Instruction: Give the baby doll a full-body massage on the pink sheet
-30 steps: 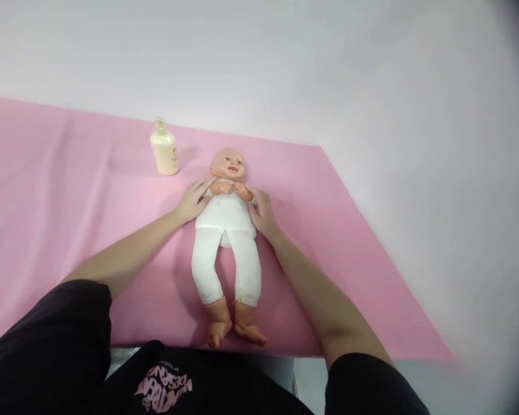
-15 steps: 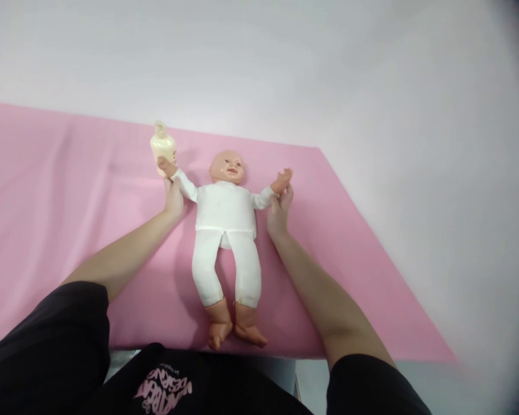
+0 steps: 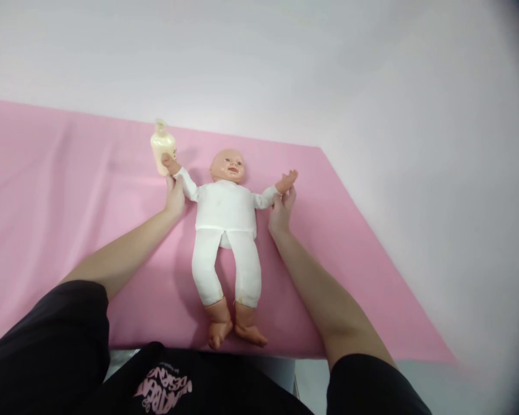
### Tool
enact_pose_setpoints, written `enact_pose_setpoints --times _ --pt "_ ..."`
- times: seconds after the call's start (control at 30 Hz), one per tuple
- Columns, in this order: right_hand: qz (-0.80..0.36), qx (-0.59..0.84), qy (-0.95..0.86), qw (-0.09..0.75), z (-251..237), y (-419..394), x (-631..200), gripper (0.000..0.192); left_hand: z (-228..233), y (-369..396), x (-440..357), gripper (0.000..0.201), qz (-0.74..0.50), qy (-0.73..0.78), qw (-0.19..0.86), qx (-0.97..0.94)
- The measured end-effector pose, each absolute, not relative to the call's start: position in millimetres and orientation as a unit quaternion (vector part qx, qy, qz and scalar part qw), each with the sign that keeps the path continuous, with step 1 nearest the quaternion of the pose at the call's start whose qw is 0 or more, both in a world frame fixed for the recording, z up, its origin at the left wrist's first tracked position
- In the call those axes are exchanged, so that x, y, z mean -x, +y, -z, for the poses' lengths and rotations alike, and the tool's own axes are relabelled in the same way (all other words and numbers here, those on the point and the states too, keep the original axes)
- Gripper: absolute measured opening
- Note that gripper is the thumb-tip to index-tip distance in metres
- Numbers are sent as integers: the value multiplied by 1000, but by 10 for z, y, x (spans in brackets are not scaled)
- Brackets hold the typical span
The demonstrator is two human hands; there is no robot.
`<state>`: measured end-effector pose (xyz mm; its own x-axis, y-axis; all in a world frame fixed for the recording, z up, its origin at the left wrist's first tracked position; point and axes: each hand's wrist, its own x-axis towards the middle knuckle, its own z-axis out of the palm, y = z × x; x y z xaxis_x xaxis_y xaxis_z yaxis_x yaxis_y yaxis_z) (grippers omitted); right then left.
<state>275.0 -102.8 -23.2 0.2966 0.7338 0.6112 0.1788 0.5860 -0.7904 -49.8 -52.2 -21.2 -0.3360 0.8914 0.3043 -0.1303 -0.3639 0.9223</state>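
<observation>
A baby doll (image 3: pixel 226 210) with a white cloth body lies on its back, head away from me and bare feet towards me. My left hand (image 3: pixel 175 196) is closed around the doll's arm on the left, near the wrist. On the other side, my right hand (image 3: pixel 282 208) grips the doll's other arm just below its small hand. Both doll arms are spread outward. Behind the doll's left-side hand stands a pale yellow pump bottle (image 3: pixel 163 151), upright and partly covered by that hand.
A pink cover (image 3: pixel 90 219) with soft folds at the left lies over the table. Its far edge runs behind the bottle, and its right edge slants towards me. A pale, smooth surface (image 3: pixel 259 75) lies beyond it.
The doll's right-side hand has shifted slightly outward with my right hand. Its left-side hand has tilted a little up and inward in my left hand's grip.
</observation>
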Motion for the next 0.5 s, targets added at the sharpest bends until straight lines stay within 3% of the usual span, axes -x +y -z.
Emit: enact_pose_setpoints --times 0.13,0.3,0.5 --pt "-175 429 -639 614 76 -1175 -2579 59 46 -726 416 66 -605 392 292 -628" --pt "-114 437 -746 489 66 -1232 -2486 48 -96 -879 353 61 -447 378 167 -793" --pt "-160 433 -696 550 82 -1214 -2505 55 -71 -863 348 65 -530 390 206 -725"
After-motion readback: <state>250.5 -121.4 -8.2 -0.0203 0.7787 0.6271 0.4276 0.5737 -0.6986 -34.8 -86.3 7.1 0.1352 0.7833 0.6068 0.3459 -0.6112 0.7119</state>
